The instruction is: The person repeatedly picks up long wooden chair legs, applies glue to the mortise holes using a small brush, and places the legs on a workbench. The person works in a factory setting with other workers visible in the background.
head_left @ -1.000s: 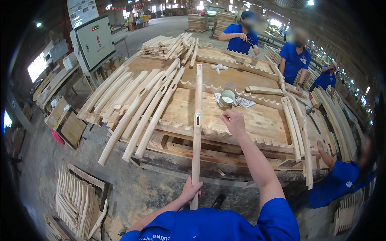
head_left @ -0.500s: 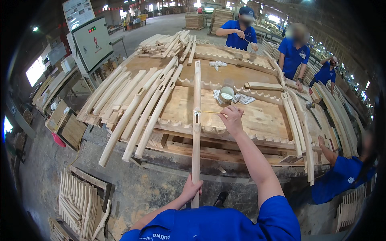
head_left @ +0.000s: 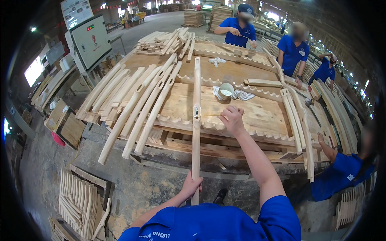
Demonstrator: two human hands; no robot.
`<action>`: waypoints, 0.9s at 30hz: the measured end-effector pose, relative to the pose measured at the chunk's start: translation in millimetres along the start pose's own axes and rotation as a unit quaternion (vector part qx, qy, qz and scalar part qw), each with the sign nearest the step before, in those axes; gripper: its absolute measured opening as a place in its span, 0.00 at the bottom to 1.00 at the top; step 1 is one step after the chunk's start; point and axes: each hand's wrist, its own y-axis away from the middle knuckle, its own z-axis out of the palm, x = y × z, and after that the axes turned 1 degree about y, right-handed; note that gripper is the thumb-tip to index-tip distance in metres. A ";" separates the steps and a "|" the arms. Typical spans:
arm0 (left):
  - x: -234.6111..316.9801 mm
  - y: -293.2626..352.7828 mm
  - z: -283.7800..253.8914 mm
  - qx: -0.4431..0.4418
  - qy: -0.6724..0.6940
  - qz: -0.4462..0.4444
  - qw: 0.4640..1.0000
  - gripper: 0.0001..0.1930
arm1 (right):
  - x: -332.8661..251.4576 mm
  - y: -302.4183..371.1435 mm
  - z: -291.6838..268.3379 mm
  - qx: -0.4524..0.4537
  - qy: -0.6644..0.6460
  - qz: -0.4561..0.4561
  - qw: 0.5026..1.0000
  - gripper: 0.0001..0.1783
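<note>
My left hand (head_left: 191,185) is wrapped round the near end of a long pale wooden post (head_left: 196,148), which points away from me over the table's edge. A slot (head_left: 196,110) is cut through the post, with white glue-like smears at its rim. Between the fingertips of my right hand (head_left: 232,120) is a thin stick (head_left: 211,115), its tip touching the lower end of the slot. Beyond that hand, a cup (head_left: 226,90) with whitish liquid stands on the table beside crumpled white rags (head_left: 243,95).
Several slotted posts (head_left: 150,110) lie left on the worktable, their ends overhanging. Scalloped rails (head_left: 249,134) cross the board. More wooden pieces (head_left: 80,207) are stacked on the floor at lower left. Co-workers in blue stand across the table (head_left: 239,30) and at right (head_left: 339,176).
The stick's tip has shifted from the upper end of the slot to its lower end. My left hand keeps its grip on the post.
</note>
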 end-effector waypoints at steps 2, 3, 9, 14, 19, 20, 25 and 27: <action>0.1 -0.2 -0.2 -0.002 0.002 -0.002 1.000 0.20 | -1.1 3.3 -0.9 0.002 0.003 0.001 1.000 0.08; 0.0 -0.2 -0.2 -0.004 0.006 -0.002 1.000 0.20 | -1.7 5.0 -1.3 0.003 0.004 0.001 1.000 0.08; 1.2 0.2 -1.1 -0.006 0.013 -0.004 1.000 0.20 | -3.0 7.9 -4.5 0.002 -0.022 0.008 1.000 0.08; 1.2 -0.1 -1.6 -0.011 0.010 0.001 1.000 0.18 | -0.9 -0.8 -4.8 0.023 0.015 0.032 0.999 0.07; 1.4 0.4 -2.2 -0.008 -0.002 0.002 1.000 0.18 | 1.2 7.6 -7.2 0.008 0.040 0.011 0.999 0.07; 1.9 0.7 -2.0 -0.008 0.001 0.003 1.000 0.19 | 0.4 11.4 -8.6 0.006 0.038 0.008 0.999 0.07; -1.0 -1.0 -2.9 -0.011 -0.014 0.010 1.000 0.21 | -2.7 17.7 -12.4 -0.002 0.020 0.019 1.000 0.08; -1.7 -1.4 -2.6 -0.011 -0.002 0.009 1.000 0.20 | -2.7 17.8 -11.3 0.010 0.003 0.032 0.999 0.08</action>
